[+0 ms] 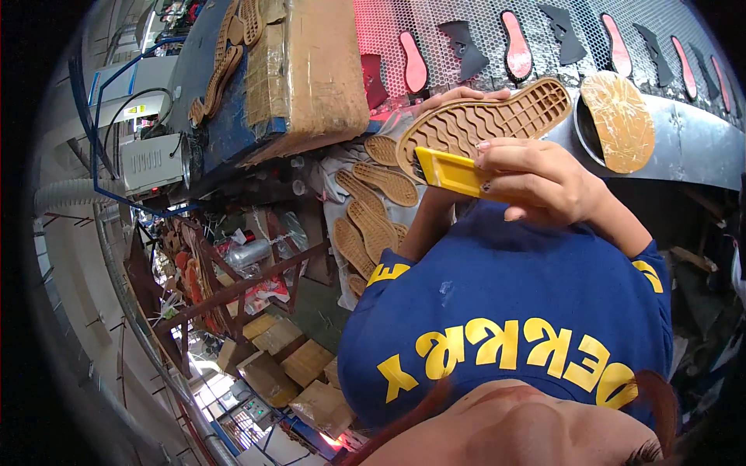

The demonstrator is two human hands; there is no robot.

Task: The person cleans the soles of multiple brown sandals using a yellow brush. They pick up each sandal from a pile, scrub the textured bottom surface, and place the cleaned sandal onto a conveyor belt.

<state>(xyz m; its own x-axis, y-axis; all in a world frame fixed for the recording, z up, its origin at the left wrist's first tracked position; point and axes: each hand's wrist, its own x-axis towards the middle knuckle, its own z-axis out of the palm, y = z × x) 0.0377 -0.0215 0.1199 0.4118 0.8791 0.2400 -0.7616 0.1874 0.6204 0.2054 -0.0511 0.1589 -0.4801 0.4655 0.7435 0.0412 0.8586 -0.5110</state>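
Observation:
My left hand (460, 96) grips a tan rubber shoe sole (489, 124) from behind, its fingers showing along the far edge. The sole is tilted, and its face with wavy ridges and a grid of square hollows is in view. In front of it, my right hand (544, 180) is closed around a flat yellow brush (452, 172). Dark bristles show at the brush's left end, close to the near end of the sole. Whether they touch the sole I cannot tell.
Several more tan soles (371, 225) lie on a cloth to my left, beside a taped cardboard box (326, 70). Ahead is a mesh conveyor (489, 19) with pink insoles (517, 46) and black cut pieces (464, 50). A round, tape-covered tan board (619, 123) rests at its near rail.

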